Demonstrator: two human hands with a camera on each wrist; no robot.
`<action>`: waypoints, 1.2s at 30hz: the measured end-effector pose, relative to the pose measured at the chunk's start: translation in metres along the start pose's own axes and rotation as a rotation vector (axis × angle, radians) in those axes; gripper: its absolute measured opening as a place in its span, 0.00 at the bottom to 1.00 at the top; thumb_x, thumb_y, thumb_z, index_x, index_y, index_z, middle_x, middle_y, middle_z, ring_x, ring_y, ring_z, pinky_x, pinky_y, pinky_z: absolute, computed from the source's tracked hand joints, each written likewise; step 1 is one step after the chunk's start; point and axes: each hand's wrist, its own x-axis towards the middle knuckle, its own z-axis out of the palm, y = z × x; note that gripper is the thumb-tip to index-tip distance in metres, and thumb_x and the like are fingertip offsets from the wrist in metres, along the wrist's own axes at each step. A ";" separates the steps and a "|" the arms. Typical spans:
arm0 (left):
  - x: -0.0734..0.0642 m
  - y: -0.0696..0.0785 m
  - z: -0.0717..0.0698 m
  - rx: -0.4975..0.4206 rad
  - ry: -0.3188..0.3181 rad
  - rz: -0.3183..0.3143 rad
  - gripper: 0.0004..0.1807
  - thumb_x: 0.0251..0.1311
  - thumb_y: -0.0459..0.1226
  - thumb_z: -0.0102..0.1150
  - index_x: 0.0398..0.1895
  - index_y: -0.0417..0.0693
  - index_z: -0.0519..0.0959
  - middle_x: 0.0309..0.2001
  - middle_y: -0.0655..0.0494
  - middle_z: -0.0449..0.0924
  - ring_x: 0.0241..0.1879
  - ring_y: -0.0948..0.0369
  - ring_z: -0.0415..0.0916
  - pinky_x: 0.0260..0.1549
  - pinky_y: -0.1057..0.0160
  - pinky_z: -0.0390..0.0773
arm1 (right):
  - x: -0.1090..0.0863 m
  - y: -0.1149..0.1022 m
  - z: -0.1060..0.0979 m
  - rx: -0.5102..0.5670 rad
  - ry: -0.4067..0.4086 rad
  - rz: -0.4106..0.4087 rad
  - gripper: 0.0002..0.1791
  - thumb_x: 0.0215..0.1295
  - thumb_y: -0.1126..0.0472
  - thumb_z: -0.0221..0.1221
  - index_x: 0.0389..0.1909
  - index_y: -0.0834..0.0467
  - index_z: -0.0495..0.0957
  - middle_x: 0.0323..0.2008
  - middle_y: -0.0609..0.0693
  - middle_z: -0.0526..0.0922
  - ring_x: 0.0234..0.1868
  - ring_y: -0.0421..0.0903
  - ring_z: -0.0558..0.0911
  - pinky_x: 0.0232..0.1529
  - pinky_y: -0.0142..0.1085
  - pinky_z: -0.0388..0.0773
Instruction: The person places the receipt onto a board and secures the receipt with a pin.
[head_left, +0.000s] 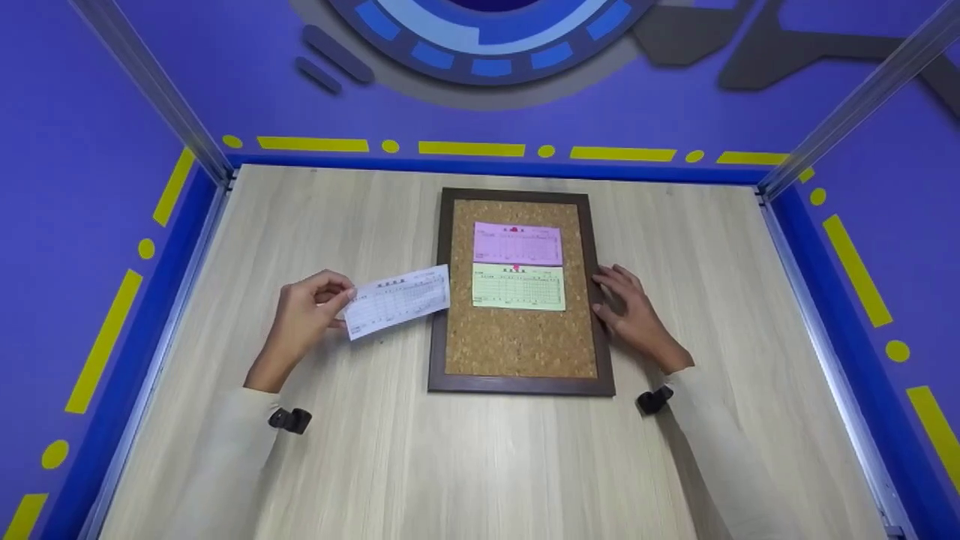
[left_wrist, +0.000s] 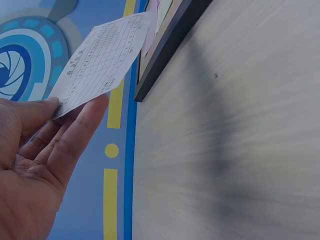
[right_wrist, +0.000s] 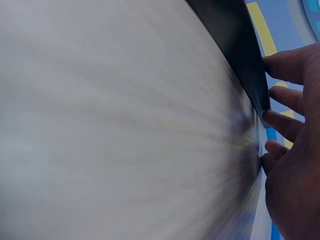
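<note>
A white printed form slip (head_left: 397, 300) is pinched at its left end between the thumb and fingers of my left hand (head_left: 306, 319). Its far corner reaches the left frame edge of a cork board (head_left: 521, 345) lying on the table. Pinned to the cork are a pink slip (head_left: 517, 247) and, just below it, a green slip (head_left: 519, 291), each with a red pin at its top. My right hand (head_left: 634, 319) rests its fingertips along the board's right edge. In the right wrist view those fingers (right_wrist: 285, 125) touch the side of the dark frame (right_wrist: 240, 55).
The board stands on a light wood-grain table (head_left: 465, 465). Blue panels with yellow marks (head_left: 472, 148) enclose it at the back and both sides, with metal posts (head_left: 169, 97) in the corners. Each sleeve carries a small black wrist camera (head_left: 291, 420).
</note>
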 end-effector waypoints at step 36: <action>0.021 0.022 0.045 -0.043 -0.079 0.075 0.04 0.74 0.26 0.67 0.47 0.39 0.87 0.41 0.45 0.88 0.41 0.52 0.88 0.28 0.60 0.90 | -0.010 -0.007 0.004 -0.026 0.011 -0.019 0.28 0.78 0.65 0.65 0.76 0.66 0.74 0.84 0.62 0.64 0.87 0.61 0.52 0.85 0.63 0.49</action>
